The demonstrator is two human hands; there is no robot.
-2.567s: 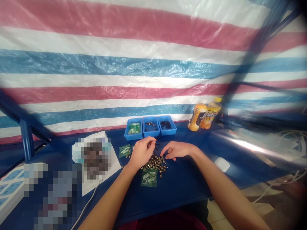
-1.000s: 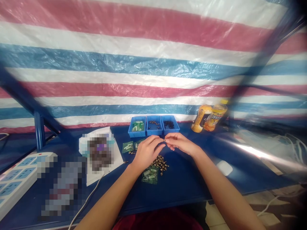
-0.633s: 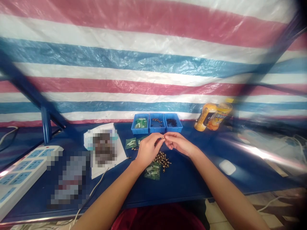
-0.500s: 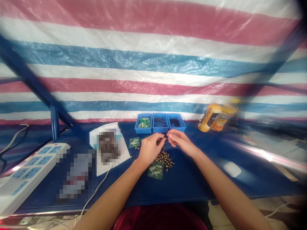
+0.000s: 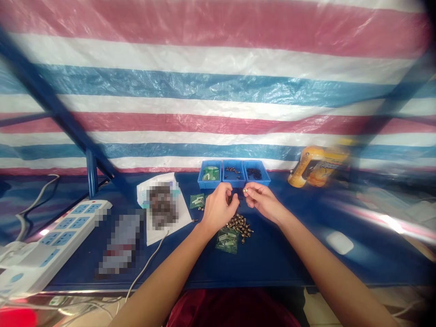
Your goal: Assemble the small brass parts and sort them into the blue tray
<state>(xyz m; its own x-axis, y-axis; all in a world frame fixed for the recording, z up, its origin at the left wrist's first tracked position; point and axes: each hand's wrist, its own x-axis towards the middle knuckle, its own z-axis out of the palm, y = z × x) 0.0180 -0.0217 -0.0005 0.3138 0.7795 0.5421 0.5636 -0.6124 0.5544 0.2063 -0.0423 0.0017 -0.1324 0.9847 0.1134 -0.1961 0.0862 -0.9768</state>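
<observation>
My right hand (image 5: pixel 262 200) pinches a small brass-coloured part (image 5: pixel 245 190) between thumb and fingertips. Left of it, my left hand (image 5: pixel 220 206) is curled with thumb and forefinger apart, over small dark pieces partly hidden behind it. A pile of brass-coloured parts (image 5: pixel 240 225) lies on the blue table below the hands. At the pile's near side is a green packet (image 5: pixel 227 240), and another packet (image 5: pixel 197 201) lies left of my left hand. Three blue bins stand behind: one with green packets (image 5: pixel 210 184), one with small metal pieces (image 5: pixel 233 183), one with black pieces (image 5: pixel 256 181).
A white sheet (image 5: pixel 185 213) and a power strip (image 5: pixel 64 231) lie to the left, with a cable (image 5: pixel 150 257) beside them. Two orange bottles (image 5: pixel 305 168) stand at the back right, and a white rounded object (image 5: pixel 339 242) lies on the right.
My hands have moved apart, and the thumb and forefinger of my left hand have spread. The brass-coloured part now shows in my right fingertips. The whole view has shifted slightly.
</observation>
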